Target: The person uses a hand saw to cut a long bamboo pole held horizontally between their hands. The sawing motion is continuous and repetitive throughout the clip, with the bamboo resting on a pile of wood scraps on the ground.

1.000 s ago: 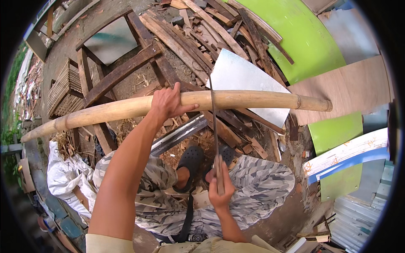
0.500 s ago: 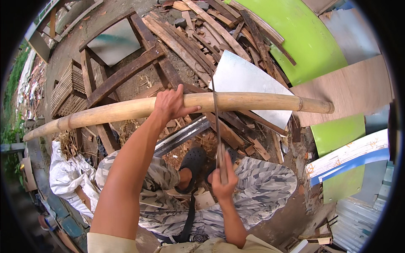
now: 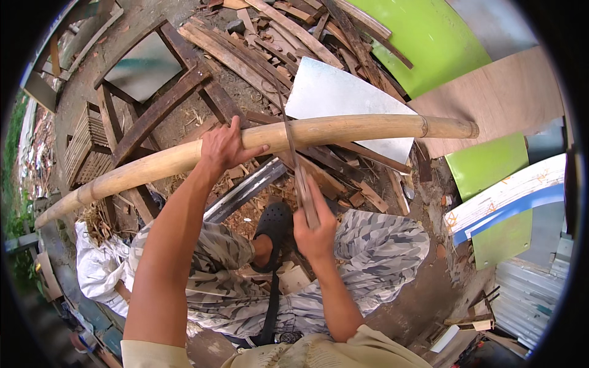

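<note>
Across the middle of the view, the pole (image 3: 356, 125) extended from left to right, in front of the wooden frame (image 3: 158, 113) and the white sheet (image 3: 343, 98). The left hand (image 3: 226, 147) was clamped over the pole, with its thumb directed toward the blade (image 3: 288, 132). The right hand (image 3: 316, 227) was closed in a fist around the handle (image 3: 303, 193), below the pole. The blade crossed the pole just right of the left thumb, its tip inclined up and left. The pole's right end overlapped the plywood (image 3: 509, 92); contact could not be determined. Scrap wood (image 3: 297, 32) lay beyond.
</note>
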A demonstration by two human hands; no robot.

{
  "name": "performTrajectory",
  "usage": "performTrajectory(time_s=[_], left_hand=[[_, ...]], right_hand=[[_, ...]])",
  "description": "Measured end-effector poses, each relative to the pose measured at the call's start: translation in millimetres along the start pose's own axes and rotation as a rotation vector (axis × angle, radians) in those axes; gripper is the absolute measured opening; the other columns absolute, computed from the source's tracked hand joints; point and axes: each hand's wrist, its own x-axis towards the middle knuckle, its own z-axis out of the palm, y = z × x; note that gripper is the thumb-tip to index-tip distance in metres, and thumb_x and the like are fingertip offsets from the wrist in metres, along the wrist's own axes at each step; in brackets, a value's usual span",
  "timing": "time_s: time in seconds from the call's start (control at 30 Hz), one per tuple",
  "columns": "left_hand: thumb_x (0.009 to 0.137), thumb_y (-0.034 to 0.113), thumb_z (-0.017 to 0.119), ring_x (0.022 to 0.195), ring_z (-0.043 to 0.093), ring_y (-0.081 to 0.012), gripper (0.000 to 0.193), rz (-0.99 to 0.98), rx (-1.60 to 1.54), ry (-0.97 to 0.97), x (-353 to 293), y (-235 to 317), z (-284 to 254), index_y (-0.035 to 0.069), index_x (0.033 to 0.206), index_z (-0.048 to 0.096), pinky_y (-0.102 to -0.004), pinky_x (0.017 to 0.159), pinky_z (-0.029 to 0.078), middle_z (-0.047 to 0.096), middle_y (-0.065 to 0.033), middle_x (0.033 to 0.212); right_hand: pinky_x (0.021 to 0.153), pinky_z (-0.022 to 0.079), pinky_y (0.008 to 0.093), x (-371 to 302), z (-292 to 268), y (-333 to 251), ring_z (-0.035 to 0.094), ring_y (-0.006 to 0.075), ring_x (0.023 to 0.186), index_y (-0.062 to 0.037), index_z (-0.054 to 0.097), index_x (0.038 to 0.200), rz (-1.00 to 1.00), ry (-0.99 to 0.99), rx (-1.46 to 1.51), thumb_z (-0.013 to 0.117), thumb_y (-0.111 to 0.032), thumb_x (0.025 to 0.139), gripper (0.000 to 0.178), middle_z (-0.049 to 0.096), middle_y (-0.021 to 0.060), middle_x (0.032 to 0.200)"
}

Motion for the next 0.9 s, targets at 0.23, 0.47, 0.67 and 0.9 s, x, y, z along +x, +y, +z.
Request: performTrajectory(time_s=[0.23,0.47,0.67,0.9], left_hand=[[0.081,0.087,0.058,0.069,0.073,-0.0375,0.089,-0.004,-0.015,0.000,1,3,-4,0.001,0.100,0.053,-0.0477,0.063,0.057,0.070,-0.0231,0.073],[0.080,0.089,0.057,0.073,0.073,-0.0367,0.093,0.006,0.007,0.021,6,3,-8,-0.001,0.102,0.053,-0.0468,0.064,0.056,0.071,-0.0232,0.075],[0.082,0.087,0.058,0.068,0.073,-0.0369,0.089,-0.005,-0.023,0.017,4,-4,-2,0.000,0.101,0.053,-0.0472,0.062,0.057,0.071,-0.0226,0.072],[0.077,0.095,0.053,0.072,0.074,-0.0347,0.102,-0.036,-0.007,-0.083,8,6,-5,-0.002,0.108,0.054,-0.0435,0.064,0.057,0.072,-0.0207,0.076]], right_hand=[[0.087,0.056,0.0331,-78,-51,-13,0.073,0.0220,0.101,0.0069,0.054,0.147,-0.088,-0.030,-0.066,0.056,0.004,0.087,0.060,0.071,0.0232,0.126],[0.079,0.058,0.0357,37,18,-8,0.077,0.0286,0.092,0.0004,0.057,0.146,-0.010,0.035,0.034,0.059,0.000,0.086,0.061,0.073,0.0299,0.112],[0.089,0.057,0.0357,-78,-67,-51,0.075,0.0333,0.108,0.0082,0.053,0.147,-0.003,-0.093,0.006,0.057,0.008,0.083,0.064,0.067,0.0301,0.132],[0.086,0.057,0.0391,51,20,-16,0.075,0.0374,0.097,-0.0008,0.058,0.145,-0.012,0.007,0.004,0.060,-0.004,0.086,0.060,0.072,0.0311,0.112]])
